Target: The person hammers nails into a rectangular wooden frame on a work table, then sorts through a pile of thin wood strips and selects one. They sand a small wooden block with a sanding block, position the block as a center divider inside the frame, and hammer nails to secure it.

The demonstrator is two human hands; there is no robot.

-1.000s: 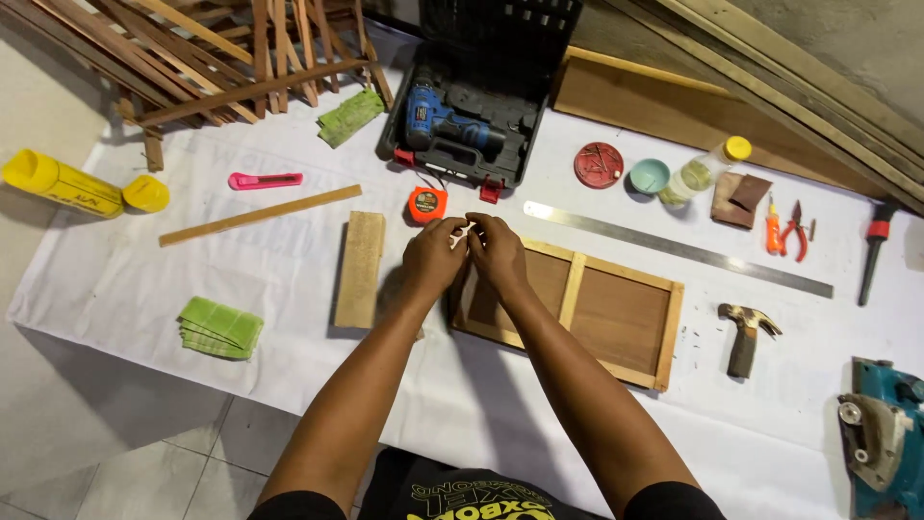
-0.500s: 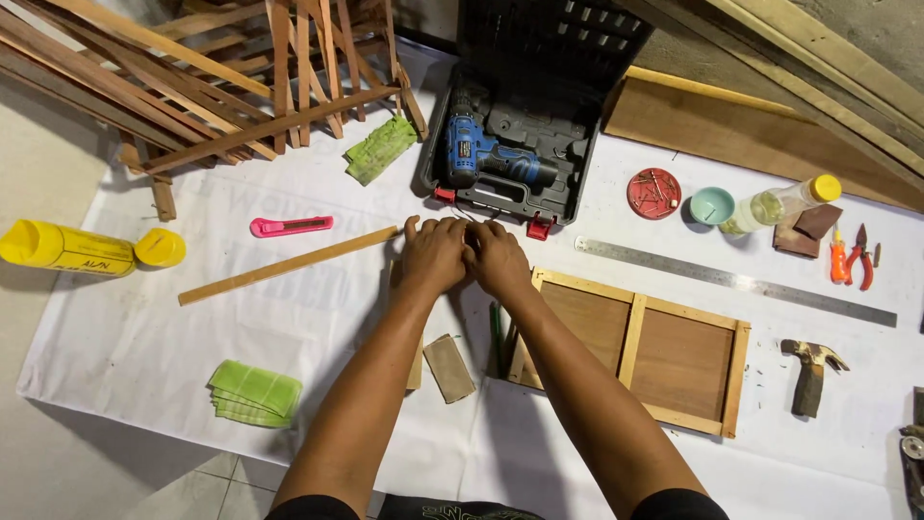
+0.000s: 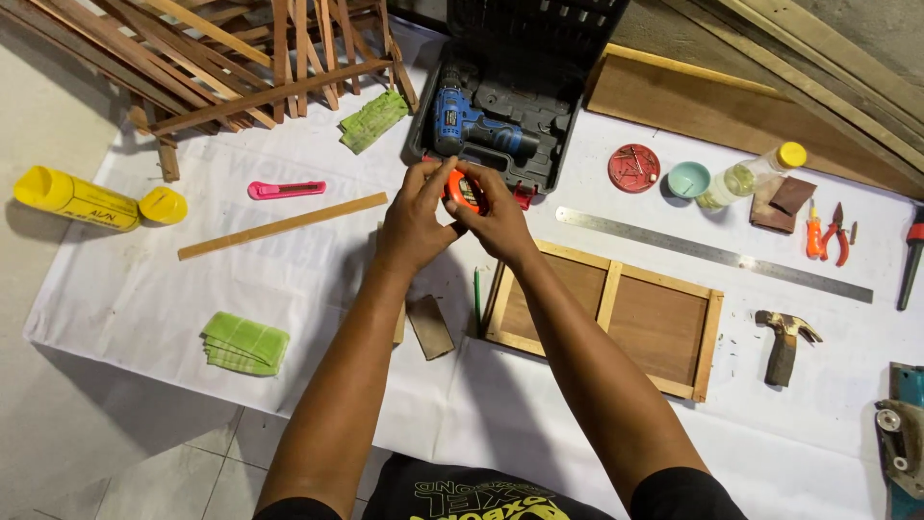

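Note:
My left hand [image 3: 416,223] and my right hand [image 3: 494,220] are together above the white sheet, both closed around a small orange tape measure [image 3: 463,190]. Just beyond them lies an open black case [image 3: 539,116] with a blue cordless drill [image 3: 460,120] in it. Below my wrists a green pencil [image 3: 476,297] and a short wood block [image 3: 429,326] lie on the sheet. A wooden frame with two panels [image 3: 616,313] sits to the right of my right forearm.
A long wood strip [image 3: 281,225], a pink utility knife [image 3: 286,189], a yellow glue bottle [image 3: 77,198] and a green cloth [image 3: 244,343] lie at left. A steel ruler [image 3: 712,254], hammer [image 3: 784,342], pliers [image 3: 837,229] and small bowls [image 3: 688,179] lie at right. Stacked slats [image 3: 241,58] fill the back left.
My hands have moved away from me toward the drill case and now hold the orange tape measure. The wood block has dropped to the sheet beside the pencil.

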